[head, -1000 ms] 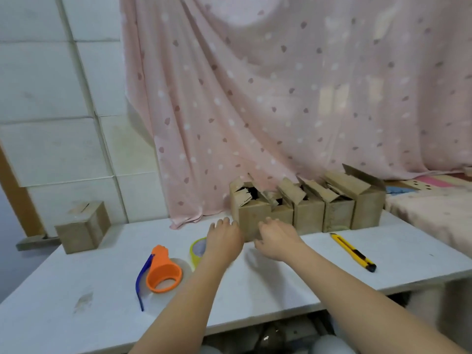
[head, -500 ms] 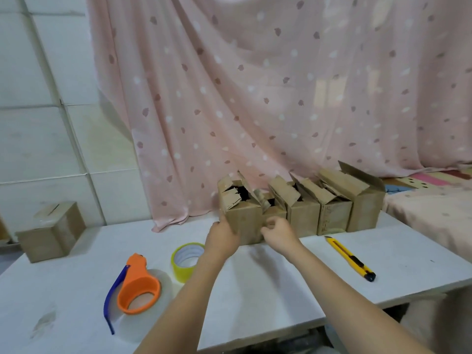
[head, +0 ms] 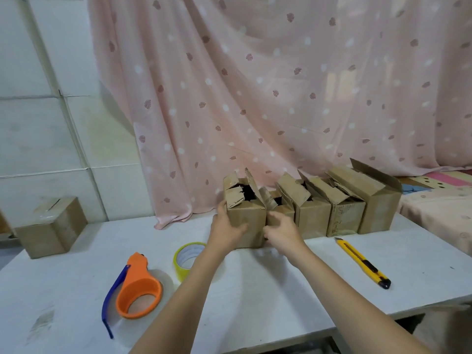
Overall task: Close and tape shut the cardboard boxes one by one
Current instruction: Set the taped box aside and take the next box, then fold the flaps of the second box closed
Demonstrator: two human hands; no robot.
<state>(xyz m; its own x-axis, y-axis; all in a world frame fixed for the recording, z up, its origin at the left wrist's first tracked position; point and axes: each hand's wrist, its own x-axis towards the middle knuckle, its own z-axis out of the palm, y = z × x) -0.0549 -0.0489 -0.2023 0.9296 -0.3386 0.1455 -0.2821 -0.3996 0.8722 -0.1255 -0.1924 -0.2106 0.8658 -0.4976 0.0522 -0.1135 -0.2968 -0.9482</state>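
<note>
- My left hand has its fingers curled round the left front corner of the leftmost open brown cardboard box, thumb across the front face, the other fingers along the left wall.
- My right hand pinches at the same box's right front edge, in the seam where it touches the neighbouring open box; how far those fingertips reach into the seam I cannot tell.
- So the box sits squarely between my two sets of fingers, clamped from both sides, both hands about equally near. Its torn top flaps stand up and apart just above my fingertips, the dark opening behind them.
- It heads a row of open cardboard boxes running off to the right of my right fingers, packed side by side against the pink spotted curtain.
- My judgement: the coming move turns on pulling this box straight toward me, out of the row, since the free white tabletop lies on the near side of my fingers.
- Near and left of my left wrist lies the yellow roll of tape, and further left the orange tape dispenser with a blue handle.
- Right of my right forearm lies the yellow utility knife, its long axis slanting away.
- Far left stands one closed, taped cardboard box.
</note>
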